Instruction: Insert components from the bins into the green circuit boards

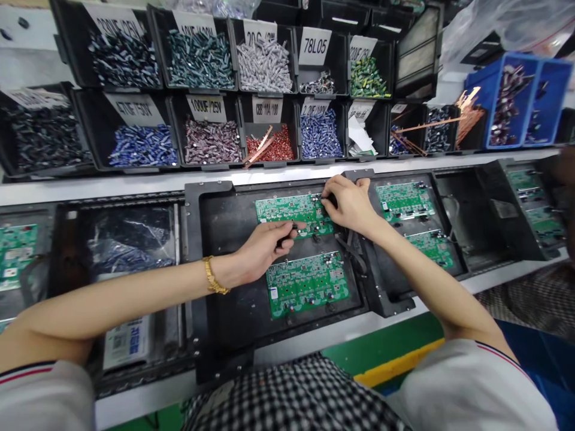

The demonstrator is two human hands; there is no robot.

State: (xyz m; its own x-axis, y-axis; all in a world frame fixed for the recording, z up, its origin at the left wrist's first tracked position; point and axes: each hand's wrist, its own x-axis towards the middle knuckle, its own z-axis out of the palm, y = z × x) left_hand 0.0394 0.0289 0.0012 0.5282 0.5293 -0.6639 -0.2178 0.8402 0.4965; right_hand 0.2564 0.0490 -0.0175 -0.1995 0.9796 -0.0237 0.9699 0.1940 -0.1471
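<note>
My left hand (265, 248) hovers over the lower edge of the upper green circuit board (283, 208), its fingers curled round small dark parts that look like capacitors. At that board's upper right corner, my right hand (348, 202) pinches with thumb and forefinger; whatever sits between the fingertips is hidden. A second green circuit board (308, 284) lies below the first, with a white label at its left and small components along its edges. Both boards rest in a black tray (229, 269).
Labelled black bins (211, 137) of capacitors and other parts line the back in two rows. Blue bins (507, 102) stand at the right. Another tray holds more circuit boards (404, 200) to the right. A plastic bag (130, 239) lies left of my tray.
</note>
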